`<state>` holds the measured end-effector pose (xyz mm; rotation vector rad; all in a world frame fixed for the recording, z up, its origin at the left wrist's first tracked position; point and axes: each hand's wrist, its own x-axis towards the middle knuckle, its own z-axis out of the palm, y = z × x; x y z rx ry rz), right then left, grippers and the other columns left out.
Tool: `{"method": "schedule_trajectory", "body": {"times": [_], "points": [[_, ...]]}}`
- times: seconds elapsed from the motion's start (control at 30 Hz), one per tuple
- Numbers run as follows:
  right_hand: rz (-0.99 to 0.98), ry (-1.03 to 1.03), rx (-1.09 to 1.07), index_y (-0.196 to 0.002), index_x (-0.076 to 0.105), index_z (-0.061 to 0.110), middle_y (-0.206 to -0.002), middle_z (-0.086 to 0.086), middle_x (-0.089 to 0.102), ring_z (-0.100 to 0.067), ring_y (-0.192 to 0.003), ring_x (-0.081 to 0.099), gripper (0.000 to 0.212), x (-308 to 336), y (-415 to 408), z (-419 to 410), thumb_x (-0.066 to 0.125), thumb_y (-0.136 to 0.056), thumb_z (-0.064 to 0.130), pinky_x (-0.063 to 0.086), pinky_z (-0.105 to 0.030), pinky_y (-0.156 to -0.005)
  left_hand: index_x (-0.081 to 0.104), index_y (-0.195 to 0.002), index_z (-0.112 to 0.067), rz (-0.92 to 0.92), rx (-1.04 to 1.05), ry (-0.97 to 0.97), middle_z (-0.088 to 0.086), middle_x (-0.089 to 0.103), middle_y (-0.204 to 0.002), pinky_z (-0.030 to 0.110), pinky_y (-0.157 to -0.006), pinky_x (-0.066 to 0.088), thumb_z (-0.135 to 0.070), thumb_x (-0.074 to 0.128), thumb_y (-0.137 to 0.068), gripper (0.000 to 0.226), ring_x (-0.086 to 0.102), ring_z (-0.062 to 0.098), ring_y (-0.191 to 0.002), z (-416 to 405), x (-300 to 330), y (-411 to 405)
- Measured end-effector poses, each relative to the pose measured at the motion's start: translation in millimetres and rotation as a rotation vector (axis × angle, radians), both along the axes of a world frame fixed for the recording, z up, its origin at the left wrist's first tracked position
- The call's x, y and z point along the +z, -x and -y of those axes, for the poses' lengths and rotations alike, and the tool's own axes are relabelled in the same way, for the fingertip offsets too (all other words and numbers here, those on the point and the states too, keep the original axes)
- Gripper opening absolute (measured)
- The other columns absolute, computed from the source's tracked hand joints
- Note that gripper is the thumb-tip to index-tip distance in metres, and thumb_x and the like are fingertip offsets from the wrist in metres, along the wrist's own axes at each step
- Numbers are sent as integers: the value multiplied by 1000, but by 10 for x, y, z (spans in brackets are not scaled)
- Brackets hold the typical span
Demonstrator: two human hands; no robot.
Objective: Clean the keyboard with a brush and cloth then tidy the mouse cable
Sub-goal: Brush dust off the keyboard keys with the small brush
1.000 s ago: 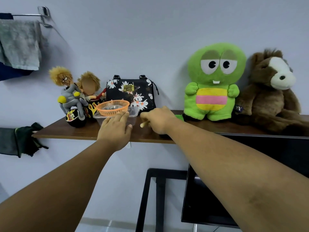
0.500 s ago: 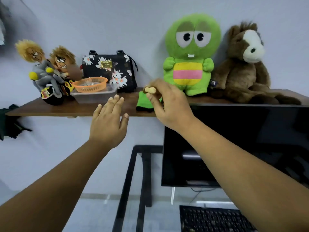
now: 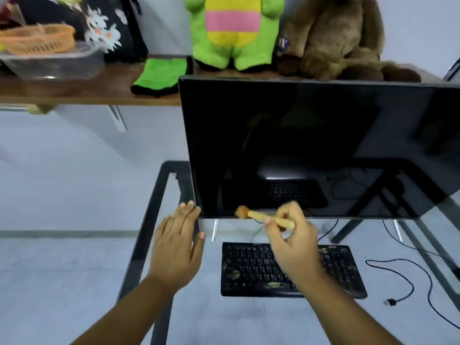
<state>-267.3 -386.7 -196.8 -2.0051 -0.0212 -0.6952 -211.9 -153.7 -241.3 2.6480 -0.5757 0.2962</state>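
A black keyboard [image 3: 251, 267] with specks of debris lies on a glass desk, below a dark monitor. My right hand [image 3: 293, 247] hovers above the keyboard's middle and grips a small wooden brush [image 3: 263, 216], bristles pointing left. My left hand [image 3: 176, 247] floats flat with fingers apart, left of the keyboard, holding nothing. A green and black cloth [image 3: 161, 75] rests on the wooden shelf above. A loose black cable [image 3: 410, 282] with a plug end curls on the desk right of the keyboard. No mouse is in sight.
The monitor [image 3: 311, 145] stands just behind the keyboard. On the shelf [image 3: 74, 90] sit a clear tub with an orange basket [image 3: 37, 41], a floral bag, a green plush [image 3: 234, 31] and a brown plush [image 3: 336, 38]. The desk's black frame [image 3: 149, 220] runs under my left hand.
My view has tipped down from the shelf to the desk. My right hand came down from the shelf with the brush to above the keyboard; my left hand dropped alongside, still holding nothing.
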Motion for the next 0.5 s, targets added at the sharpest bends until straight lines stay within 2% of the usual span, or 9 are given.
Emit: {"method": "schedule_trajectory", "body": {"times": [0.1, 0.23, 0.3, 0.37, 0.5], "points": [[-167, -7, -107, -68, 37, 16, -45, -2, 38, -7, -40, 31, 30, -579, 157, 105, 62, -83, 8, 25, -22, -40, 30, -151, -21, -175, 19, -73, -6, 24, -160, 31, -121, 5, -47, 15, -96, 63, 14, 10, -149, 46, -466, 148], [-344, -19, -108, -74, 44, 21, -48, -3, 48, -15, -40, 39, 25, -1086, 181, 54, 64, -85, 10, 31, -28, -39, 2, -156, -23, -406, 4, -205, -8, 2, -163, 31, -119, -2, -53, -8, -83, 80, -2, 10, -150, 122, -904, 215], [-363, -21, -73, -86, 57, 21, -53, 3, 55, -13, -42, 47, 11, -1173, 112, -45, 64, -87, 12, 36, -29, -40, -4, -155, -21, -500, -4, -269, -7, -6, -163, 32, -119, -2, -53, 0, -89, 73, -5, 12, -150, 154, -1048, 223], [-359, 16, -38, -96, 64, 21, -59, 6, 60, -11, -46, 52, 8, -1233, 8, -143, 62, -90, 16, 41, -29, -43, -8, -155, -20, -601, -31, -316, -7, -14, -161, 33, -120, -1, -44, 19, -101, 65, -8, 14, -150, 180, -1168, 227], [-418, 121, 30, -100, 70, 16, -74, 13, 65, 3, -54, 56, 12, -1372, -94, -238, 63, -89, 16, 35, -7, -50, -13, -154, -19, -684, -94, -382, -3, -23, -159, 36, -120, 3, -40, 29, -102, 69, -15, 15, -149, 160, -1308, 256]]}}
